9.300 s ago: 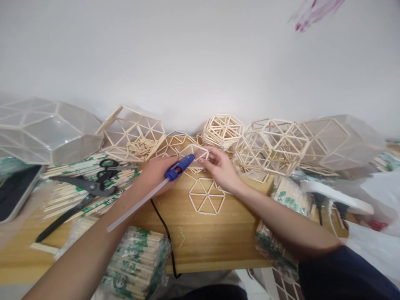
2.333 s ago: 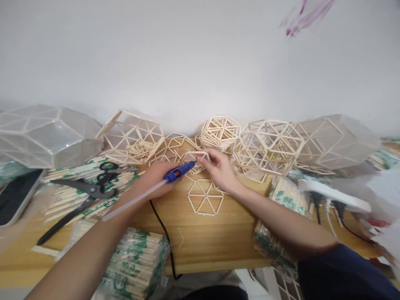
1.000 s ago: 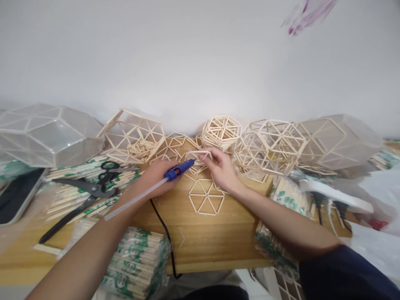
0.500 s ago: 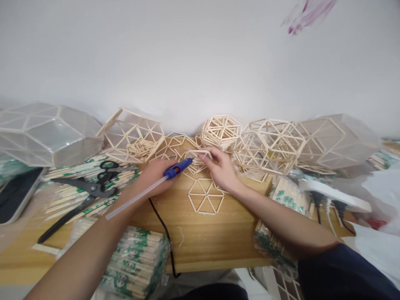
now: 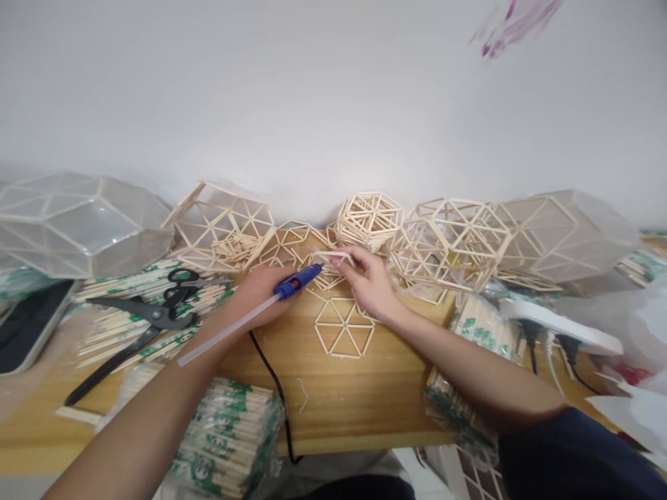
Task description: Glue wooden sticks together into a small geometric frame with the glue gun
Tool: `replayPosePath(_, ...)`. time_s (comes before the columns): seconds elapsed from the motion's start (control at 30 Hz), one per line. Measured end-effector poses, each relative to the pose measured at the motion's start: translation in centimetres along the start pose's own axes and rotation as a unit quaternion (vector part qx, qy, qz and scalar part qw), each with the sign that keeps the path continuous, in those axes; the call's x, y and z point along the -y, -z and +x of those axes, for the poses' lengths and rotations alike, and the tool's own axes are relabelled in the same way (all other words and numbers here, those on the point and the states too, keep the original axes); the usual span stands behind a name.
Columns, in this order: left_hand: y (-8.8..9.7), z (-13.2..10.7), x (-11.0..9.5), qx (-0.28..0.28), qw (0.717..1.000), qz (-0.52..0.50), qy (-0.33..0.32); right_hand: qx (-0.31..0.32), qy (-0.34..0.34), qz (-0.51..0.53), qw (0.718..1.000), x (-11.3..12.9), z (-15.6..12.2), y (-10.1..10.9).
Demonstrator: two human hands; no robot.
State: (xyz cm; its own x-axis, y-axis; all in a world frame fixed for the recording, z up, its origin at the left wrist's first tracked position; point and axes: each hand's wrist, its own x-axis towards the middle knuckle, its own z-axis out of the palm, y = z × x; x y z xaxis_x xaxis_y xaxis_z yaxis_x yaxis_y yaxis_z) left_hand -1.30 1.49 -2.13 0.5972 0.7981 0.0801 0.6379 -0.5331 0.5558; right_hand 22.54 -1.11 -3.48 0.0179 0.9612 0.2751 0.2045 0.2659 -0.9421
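My left hand (image 5: 265, 293) is wrapped round a blue glue gun (image 5: 297, 282), whose clear glue stick juts out of the back. The nozzle points at a small wooden stick frame (image 5: 329, 278). Pinching that frame from its right side is my right hand (image 5: 369, 278); part of the frame is hidden behind the fingers. Just in front, a flat hexagon of sticks (image 5: 344, 328) with spokes to its centre lies on the wooden table (image 5: 359, 403). The gun's black cord (image 5: 271, 375) runs down over the table's front edge.
Stick lattices (image 5: 458, 236) and a pile of hexagons (image 5: 371, 217) stand along the wall. Covered polyhedra (image 5: 78, 226) flank them. Black pliers (image 5: 156, 316), scissors (image 5: 180, 288), a phone (image 5: 31, 333), packs of chopsticks (image 5: 224, 437) and a power strip (image 5: 563, 326) lie around the sides.
Both hands, the glue gun and the held frame stay almost in place. The white sheet at the far right has shifted a little.
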Motion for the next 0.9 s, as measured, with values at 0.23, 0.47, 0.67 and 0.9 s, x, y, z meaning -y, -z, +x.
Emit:
replayPosePath(0.23,0.14,-0.08,-0.17,0.003,1.0,0.005,0.009,-0.001,-0.01,0.002,1.0,-0.03,-0.02,-0.02)
replayPosePath(0.47,0.09,0.01,-0.12,0.004,1.0,0.001,0.002,0.0,-0.013,0.002,1.0,-0.05,-0.03,-0.07)
replayPosePath(0.67,0.13,-0.03,-0.29,-0.005,1.0,0.002,-0.009,-0.015,-0.007,-0.033,0.999,0.22,0.06,0.3)
replayPosePath(0.9,0.28,-0.1,-0.53,0.001,1.0,-0.006,-0.028,-0.042,-0.017,-0.016,0.999,0.07,0.09,0.29)
